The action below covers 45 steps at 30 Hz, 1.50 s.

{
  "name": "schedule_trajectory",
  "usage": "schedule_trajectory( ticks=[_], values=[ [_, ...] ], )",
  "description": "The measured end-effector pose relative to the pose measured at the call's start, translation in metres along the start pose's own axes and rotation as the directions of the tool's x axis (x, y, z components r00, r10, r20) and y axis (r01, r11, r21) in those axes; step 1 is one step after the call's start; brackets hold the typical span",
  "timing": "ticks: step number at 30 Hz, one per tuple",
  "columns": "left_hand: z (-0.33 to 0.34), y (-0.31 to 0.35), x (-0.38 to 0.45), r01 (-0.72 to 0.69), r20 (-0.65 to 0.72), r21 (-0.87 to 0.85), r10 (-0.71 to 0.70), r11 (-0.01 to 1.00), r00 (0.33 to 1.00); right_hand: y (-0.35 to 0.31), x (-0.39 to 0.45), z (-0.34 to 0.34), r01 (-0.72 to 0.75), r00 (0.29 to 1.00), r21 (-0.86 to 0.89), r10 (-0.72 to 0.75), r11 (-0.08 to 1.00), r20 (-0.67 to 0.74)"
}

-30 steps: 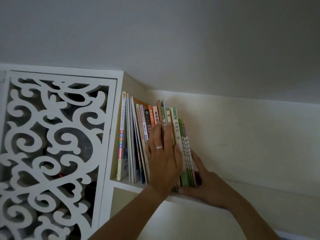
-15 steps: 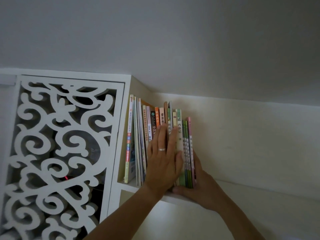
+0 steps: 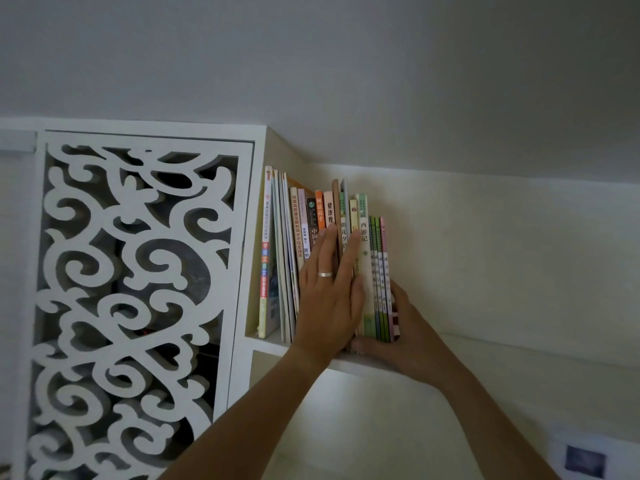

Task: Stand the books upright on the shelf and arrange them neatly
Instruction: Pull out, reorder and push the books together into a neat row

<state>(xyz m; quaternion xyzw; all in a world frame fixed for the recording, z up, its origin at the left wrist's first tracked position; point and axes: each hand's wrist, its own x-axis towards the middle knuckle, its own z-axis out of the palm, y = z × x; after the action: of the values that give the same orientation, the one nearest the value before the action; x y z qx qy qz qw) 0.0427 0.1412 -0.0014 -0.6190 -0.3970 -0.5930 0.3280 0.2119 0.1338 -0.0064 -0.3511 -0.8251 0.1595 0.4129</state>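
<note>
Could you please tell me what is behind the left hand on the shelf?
The left hand lies flat against the spines of the middle books in the upright row. Their tops show above the fingers; their lower spines and the shelf edge beneath them are covered.

Plain pale wall (image 3: 381, 81); white scroll-cut lattice panel (image 3: 131, 289) at left, dimly lit.

1. Books (image 3: 363, 237) stand upright in a row on white shelf (image 3: 349, 363), against its left wall.
2. Left hand (image 3: 327, 296), ring on one finger, flat on the spines, fingers up.
3. Right hand (image 3: 407, 337) cups the row's right end, at the thin green and pink books (image 3: 381, 271).
4. Carved white lattice panel (image 3: 131, 289) left of shelf.
</note>
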Motion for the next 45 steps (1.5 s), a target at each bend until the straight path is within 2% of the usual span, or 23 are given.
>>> schedule_trajectory(
  ticks=[6, 10, 12, 14, 16, 19, 22, 26, 29, 33, 37, 40, 45],
  values=[
    [-0.001, -0.001, -0.001, 0.000, 0.011, -0.011, 0.000, 1.000, 1.000, -0.009, -0.001, 0.004, 0.019, 1.000, -0.054, -0.019, 0.998, -0.002],
    [-0.004, 0.002, -0.002, -0.018, 0.037, 0.026, 0.017, 0.999, 0.999, -0.010, -0.003, 0.003, -0.011, 0.998, -0.047, 0.008, 0.999, -0.060],
    [-0.008, 0.003, -0.009, -0.053, 0.026, 0.091, 0.050, 0.994, 0.998, -0.013, -0.005, 0.003, -0.014, 0.996, -0.050, 0.010, 0.999, -0.090],
    [-0.016, -0.002, -0.024, -0.087, -0.011, 0.227, 0.091, 0.970, 0.996, -0.014, -0.006, 0.003, -0.023, 0.994, -0.065, 0.016, 0.998, -0.107],
    [-0.025, -0.012, -0.038, -0.029, -0.041, 0.290, 0.042, 0.957, 0.998, -0.011, -0.004, 0.004, -0.028, 0.992, -0.074, 0.019, 0.997, -0.122],
    [-0.038, -0.029, -0.041, 0.124, -0.039, 0.316, -0.118, 0.941, 0.992, -0.011, -0.002, 0.005, -0.049, 0.981, -0.073, 0.034, 0.996, -0.189],
    [-0.044, -0.037, -0.037, 0.083, 0.007, 0.352, -0.092, 0.932, 0.996, -0.010, -0.002, 0.009, -0.103, 0.967, -0.129, 0.068, 0.986, -0.247],
    [-0.049, -0.031, -0.030, 0.072, 0.010, 0.361, -0.082, 0.930, 0.997, -0.005, -0.004, 0.007, -0.149, 0.944, -0.157, 0.093, 0.976, -0.317],
    [-0.047, -0.024, -0.016, 0.082, 0.019, 0.357, -0.095, 0.931, 0.995, -0.007, -0.005, 0.003, -0.183, 0.940, -0.140, 0.132, 0.973, -0.316],
    [-0.047, -0.023, 0.012, 0.058, 0.049, 0.292, -0.076, 0.955, 0.996, -0.019, -0.006, 0.004, -0.159, 0.949, -0.177, 0.101, 0.971, -0.299],
    [-0.043, -0.023, 0.019, 0.060, 0.058, 0.308, -0.082, 0.949, 0.995, -0.025, -0.001, 0.012, -0.151, 0.959, -0.156, 0.106, 0.976, -0.263],
    [-0.037, -0.031, 0.012, 0.042, 0.091, 0.292, -0.071, 0.955, 0.993, -0.025, 0.004, 0.020, -0.190, 0.936, -0.095, 0.151, 0.977, -0.319],
    [-0.034, -0.032, -0.001, 0.033, 0.058, 0.275, -0.051, 0.961, 0.997, -0.020, 0.007, 0.032, -0.266, 0.893, -0.181, 0.171, 0.947, -0.417]
  ],
)
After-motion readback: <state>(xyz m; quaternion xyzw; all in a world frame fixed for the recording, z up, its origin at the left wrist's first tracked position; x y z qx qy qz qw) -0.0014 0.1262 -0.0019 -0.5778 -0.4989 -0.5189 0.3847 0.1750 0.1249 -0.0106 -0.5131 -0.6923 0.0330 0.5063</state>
